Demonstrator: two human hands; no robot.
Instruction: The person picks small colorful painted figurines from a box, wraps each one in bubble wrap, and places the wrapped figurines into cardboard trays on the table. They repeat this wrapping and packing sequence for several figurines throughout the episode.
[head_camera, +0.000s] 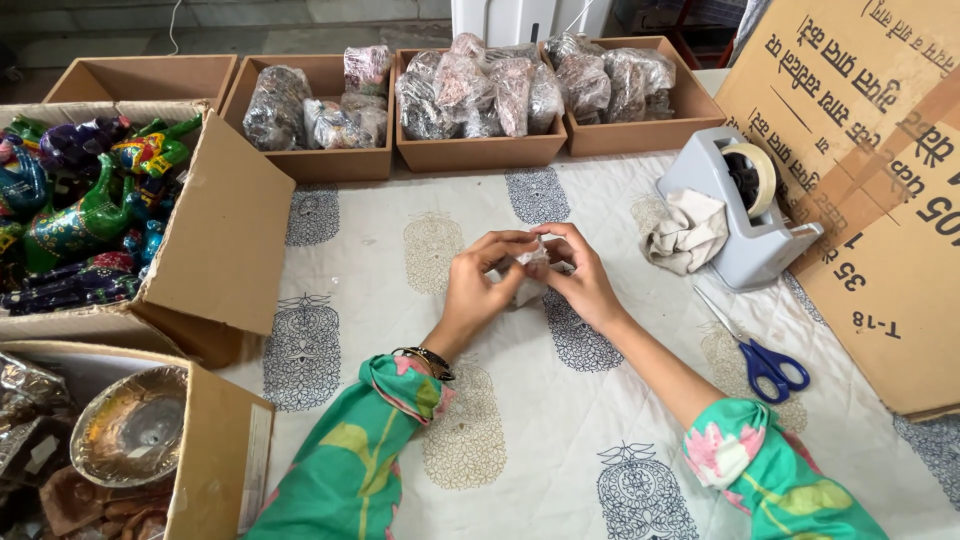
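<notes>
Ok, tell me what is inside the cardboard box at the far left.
The cardboard box holds brightly painted animal figurines in green, blue and purple, heaped together. Whatever lies beneath the top layer is covered.

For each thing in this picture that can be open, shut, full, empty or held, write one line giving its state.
left hand: pinching the small wrapped item
right hand: gripping the small wrapped item
small wrapped item: held between both hands
scissors: shut, lying flat
tape dispenser: loaded with a roll
far-left tray: empty
box of painted figures: open, full
</notes>
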